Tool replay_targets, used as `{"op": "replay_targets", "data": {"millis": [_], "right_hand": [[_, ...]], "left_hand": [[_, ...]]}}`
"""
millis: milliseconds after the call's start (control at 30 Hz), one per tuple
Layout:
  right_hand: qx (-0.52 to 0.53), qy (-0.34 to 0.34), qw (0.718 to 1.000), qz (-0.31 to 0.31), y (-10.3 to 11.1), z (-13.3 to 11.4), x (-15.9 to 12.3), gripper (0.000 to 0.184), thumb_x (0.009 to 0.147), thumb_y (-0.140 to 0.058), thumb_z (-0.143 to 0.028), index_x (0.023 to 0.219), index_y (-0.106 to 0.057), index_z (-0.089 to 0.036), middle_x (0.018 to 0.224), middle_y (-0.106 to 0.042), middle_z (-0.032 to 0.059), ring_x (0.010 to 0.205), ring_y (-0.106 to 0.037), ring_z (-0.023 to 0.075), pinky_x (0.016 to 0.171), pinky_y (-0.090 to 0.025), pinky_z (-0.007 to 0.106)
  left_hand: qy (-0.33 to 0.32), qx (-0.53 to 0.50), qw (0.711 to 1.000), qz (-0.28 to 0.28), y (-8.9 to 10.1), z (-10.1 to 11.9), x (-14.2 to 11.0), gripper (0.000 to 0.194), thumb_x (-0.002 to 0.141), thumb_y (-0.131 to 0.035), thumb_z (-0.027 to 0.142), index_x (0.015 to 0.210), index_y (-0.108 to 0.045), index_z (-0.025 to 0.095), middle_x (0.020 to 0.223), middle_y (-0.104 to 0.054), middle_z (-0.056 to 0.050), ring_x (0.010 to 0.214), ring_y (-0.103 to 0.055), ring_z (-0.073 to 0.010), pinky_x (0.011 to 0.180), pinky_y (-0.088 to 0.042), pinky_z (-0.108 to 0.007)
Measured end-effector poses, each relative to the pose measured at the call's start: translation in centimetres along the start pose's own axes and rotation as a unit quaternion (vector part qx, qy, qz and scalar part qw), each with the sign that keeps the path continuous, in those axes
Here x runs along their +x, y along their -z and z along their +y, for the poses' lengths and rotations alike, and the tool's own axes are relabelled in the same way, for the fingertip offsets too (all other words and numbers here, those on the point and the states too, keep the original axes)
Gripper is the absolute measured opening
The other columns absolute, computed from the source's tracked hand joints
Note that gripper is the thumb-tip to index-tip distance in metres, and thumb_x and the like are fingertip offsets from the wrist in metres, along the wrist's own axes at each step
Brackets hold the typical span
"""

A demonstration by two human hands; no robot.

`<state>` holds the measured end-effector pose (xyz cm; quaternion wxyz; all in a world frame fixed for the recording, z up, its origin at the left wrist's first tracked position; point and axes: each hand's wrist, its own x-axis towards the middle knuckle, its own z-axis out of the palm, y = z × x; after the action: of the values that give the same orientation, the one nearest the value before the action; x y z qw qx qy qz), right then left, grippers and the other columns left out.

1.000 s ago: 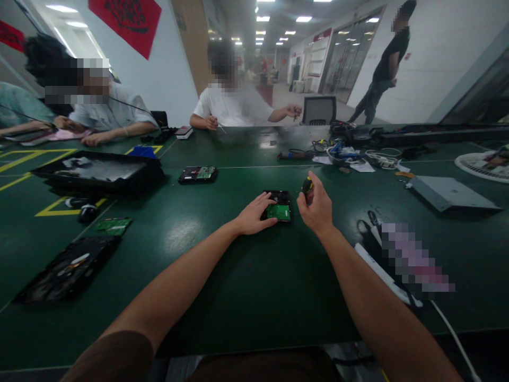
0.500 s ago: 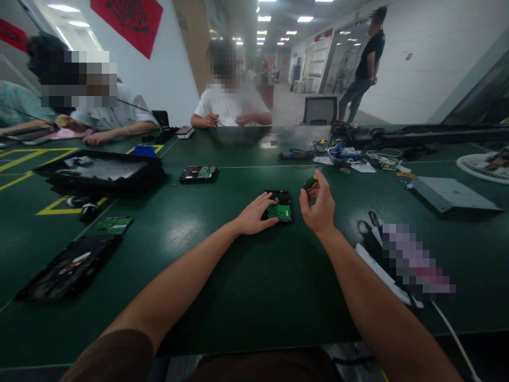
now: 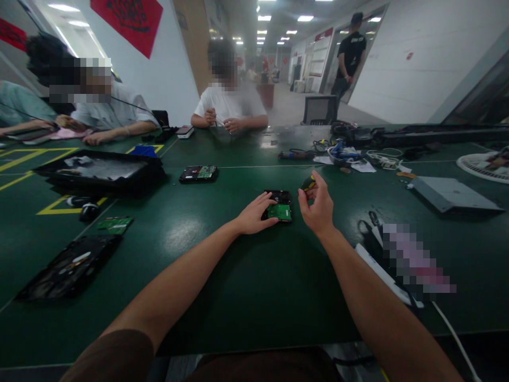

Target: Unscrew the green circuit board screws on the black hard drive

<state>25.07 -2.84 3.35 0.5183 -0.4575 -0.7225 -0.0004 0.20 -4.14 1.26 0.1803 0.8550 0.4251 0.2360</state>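
In the middle of the head view a hard drive [image 3: 280,212] lies on the table, its green circuit board facing up. My left hand [image 3: 256,213] grips it from the left side, fingers across the far part and thumb along the near edge. Just right of the drive, my right hand [image 3: 319,209] is closed round a screwdriver [image 3: 308,183] with a dark green and yellow handle. The screwdriver's tip is too small to make out. My right hand does not touch the drive.
Another hard drive [image 3: 198,174] lies beyond my left hand. At left are a black tray [image 3: 99,172], a black casing [image 3: 67,268] and a circuit board [image 3: 115,225]. Cables [image 3: 345,153] and a grey metal box [image 3: 453,193] lie at right. Co-workers sit across the table.
My right hand has shifted slightly left with the screwdriver. The left hand and drive stay put. The co-worker opposite has brought their hands closer together; a standing person at the back has moved left.
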Motion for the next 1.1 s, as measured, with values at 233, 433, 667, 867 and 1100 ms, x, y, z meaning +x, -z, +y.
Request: {"op": "replay_targets", "data": {"millis": [233,433,667,867,1100], "right_hand": [[0.007,0.009,1.0,0.007,-0.06,0.05,-0.03,0.065,0.101,-0.055,-0.035,0.161,-0.033,-0.026,0.129,-0.066,0.0148,0.081,-0.069,0.0242,0.087,-0.064,0.053],[0.007,0.037,0.999,0.029,-0.42,0.28,0.06,0.064,0.099,-0.058,-0.037,0.159,-0.037,-0.026,0.128,-0.064,0.0132,0.076,-0.067,0.0212,0.082,-0.066,0.05],[0.015,0.053,0.998,0.031,-0.39,0.22,0.09,0.064,0.101,-0.059,-0.034,0.16,-0.036,-0.028,0.128,-0.065,0.0125,0.076,-0.067,0.0207,0.081,-0.066,0.049],[0.016,0.073,0.997,-0.002,-0.2,0.07,0.11,0.065,0.102,-0.055,-0.034,0.162,-0.033,-0.03,0.138,-0.063,0.0133,0.086,-0.07,0.0236,0.084,-0.066,0.049],[0.007,0.073,0.997,-0.002,-0.1,0.04,0.15,0.064,0.102,-0.056,-0.036,0.162,-0.035,-0.029,0.143,-0.062,0.0139,0.087,-0.07,0.0241,0.084,-0.065,0.049]], "left_hand": [[-0.003,0.0,1.0,-0.005,0.02,-0.04,0.01,0.07,0.093,-0.066,0.059,0.149,-0.051,0.019,0.171,-0.031,-0.017,0.162,-0.02,-0.0352,0.132,-0.022,-0.057],[-0.013,0.007,1.0,-0.003,-0.14,-0.31,0.09,0.072,0.093,-0.065,0.06,0.148,-0.051,0.017,0.171,-0.031,-0.018,0.163,-0.021,-0.0336,0.132,-0.022,-0.054],[-0.008,0.003,1.0,-0.004,0.0,0.02,0.05,0.071,0.094,-0.065,0.059,0.149,-0.051,0.017,0.171,-0.031,-0.018,0.162,-0.021,-0.0346,0.132,-0.022,-0.056],[-0.009,-0.005,1.0,-0.003,-0.03,-0.07,0.04,0.071,0.092,-0.067,0.058,0.149,-0.051,0.019,0.172,-0.031,-0.016,0.162,-0.02,-0.0354,0.131,-0.023,-0.058],[-0.012,0.001,1.0,0.002,-0.22,-0.15,0.07,0.07,0.093,-0.066,0.058,0.149,-0.051,0.019,0.171,-0.031,-0.017,0.162,-0.021,-0.0353,0.131,-0.023,-0.059]]}}
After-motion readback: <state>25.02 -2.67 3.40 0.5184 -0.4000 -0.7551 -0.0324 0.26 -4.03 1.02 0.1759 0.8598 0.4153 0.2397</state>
